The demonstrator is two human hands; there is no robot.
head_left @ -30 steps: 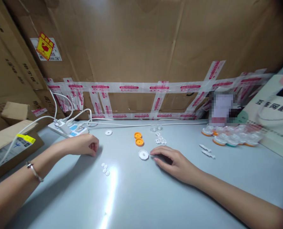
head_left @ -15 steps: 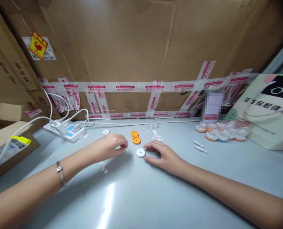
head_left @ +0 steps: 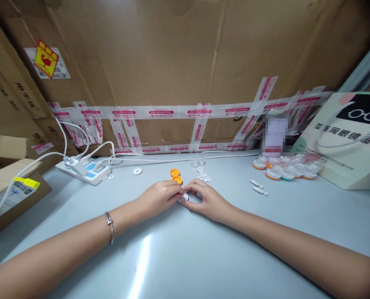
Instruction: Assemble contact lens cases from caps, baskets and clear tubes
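My right hand (head_left: 208, 199) pinches the edge of a small white round disc (head_left: 184, 198) on the table between thumb and fingers. My left hand (head_left: 161, 197) reaches over the same disc with its fingertips pressed together. Whatever those fingertips hold, if anything, is hidden. Two orange round caps (head_left: 174, 172) lie just beyond the hands, the nearer one partly covered by my left hand. Small white pieces with holes (head_left: 203, 175) are scattered behind my right hand, with clear parts (head_left: 197, 162) further back. Another white disc (head_left: 137, 171) lies beyond my left hand.
On the left stand a white power strip (head_left: 85, 171) with cables and an opened carton (head_left: 19, 191). Two slim white pieces (head_left: 258, 190), several clear-topped round cases (head_left: 286, 171) and a printed paper bag (head_left: 343, 153) are on the right. Large cardboard (head_left: 160, 54) walls the back.
My left hand has moved right and its fingertips have come down onto the white disc, partly covering it. My right hand stays at the disc. The view has shifted slightly.
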